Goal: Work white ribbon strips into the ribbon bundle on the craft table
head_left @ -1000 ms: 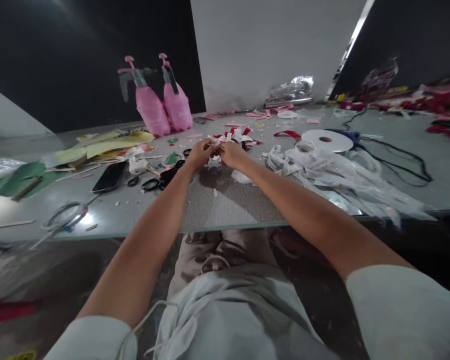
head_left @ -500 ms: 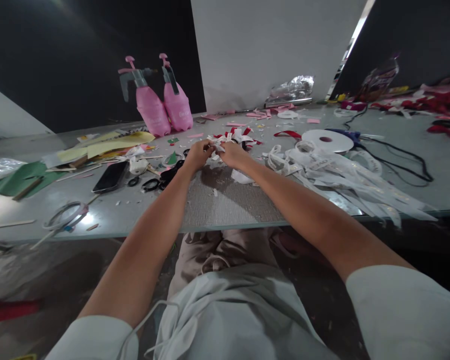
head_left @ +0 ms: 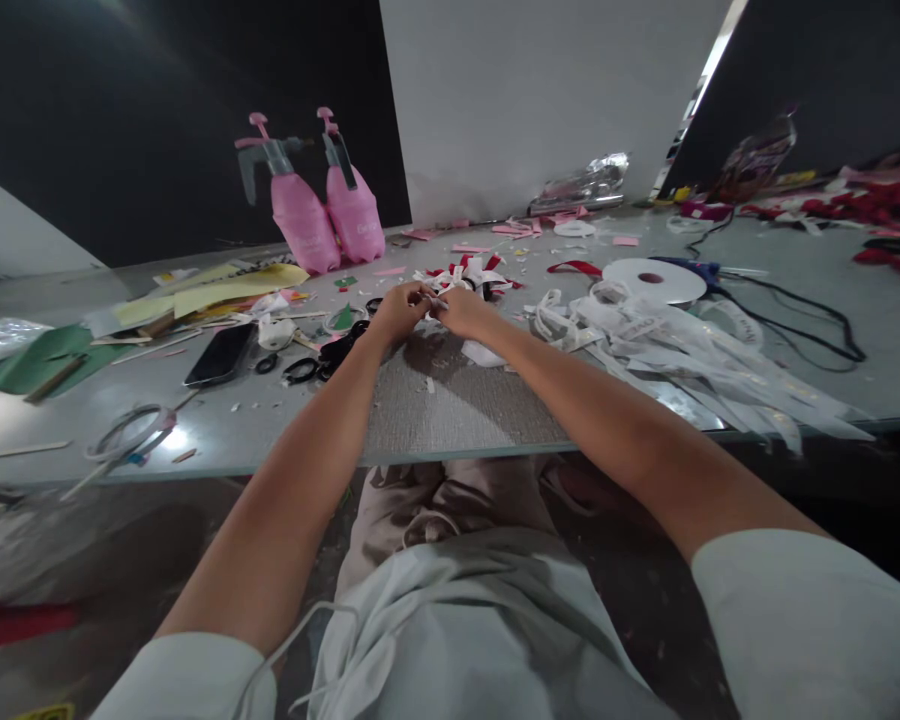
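Observation:
My left hand (head_left: 403,310) and my right hand (head_left: 463,311) meet over the middle of the table, fingertips together. Between them they pinch a small piece of white ribbon (head_left: 436,302), mostly hidden by the fingers. Just behind the hands lies a pile of red and white ribbon pieces (head_left: 471,272). To the right, long strips of printed white ribbon (head_left: 667,335) spread toward the table edge beside a white spool (head_left: 654,283). Black-handled scissors (head_left: 339,348) rest left of my left wrist, partly covered by the forearm.
Two pink spray bottles (head_left: 306,222) stand at the back left. A phone (head_left: 221,354), a clear tape roll (head_left: 131,432) and yellow paper (head_left: 232,288) lie on the left. A blue tool with a black cord (head_left: 810,330) lies right. Foil (head_left: 585,185) sits against the wall.
The fingers have shifted slightly around the white ribbon piece, and less of it shows between the hands now. The things on the table have stayed where they were.

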Tool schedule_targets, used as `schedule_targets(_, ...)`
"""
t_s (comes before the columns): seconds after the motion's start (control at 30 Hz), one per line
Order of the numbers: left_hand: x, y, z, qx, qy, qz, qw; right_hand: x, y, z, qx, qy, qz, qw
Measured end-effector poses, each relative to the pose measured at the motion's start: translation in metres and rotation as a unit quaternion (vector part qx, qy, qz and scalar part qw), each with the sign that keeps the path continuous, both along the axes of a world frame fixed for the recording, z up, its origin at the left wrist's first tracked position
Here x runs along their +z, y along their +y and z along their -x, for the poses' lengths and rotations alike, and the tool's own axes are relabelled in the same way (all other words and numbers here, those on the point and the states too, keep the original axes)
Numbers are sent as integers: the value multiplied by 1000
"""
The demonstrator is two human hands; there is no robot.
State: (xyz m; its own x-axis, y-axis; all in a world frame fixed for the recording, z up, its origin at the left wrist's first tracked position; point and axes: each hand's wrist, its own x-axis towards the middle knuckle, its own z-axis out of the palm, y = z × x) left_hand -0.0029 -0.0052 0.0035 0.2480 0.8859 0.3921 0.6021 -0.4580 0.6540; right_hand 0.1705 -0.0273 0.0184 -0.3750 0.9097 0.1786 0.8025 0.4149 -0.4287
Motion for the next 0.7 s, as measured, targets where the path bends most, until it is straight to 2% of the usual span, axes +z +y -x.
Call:
schedule_targets(0.07,0,1,1,33,6,-12,999,0,1,0,-3,6,1,1000)
schedule_targets(0.23,3,3,7,163,-10,-72,984,3,-1,0,3,23,3,1000)
schedule_targets(0.43,6,3,13,244,-57,-131,959,5,-4,-1,12,53,2,999)
schedule_targets(0.5,7,2,13,236,-82,-143,958,4,-3,-1,10,64,-6,998)
schedule_targets(0.7,11,-5,-2,117,-89,-119,982,3,-2,-1,-1,71,2,997)
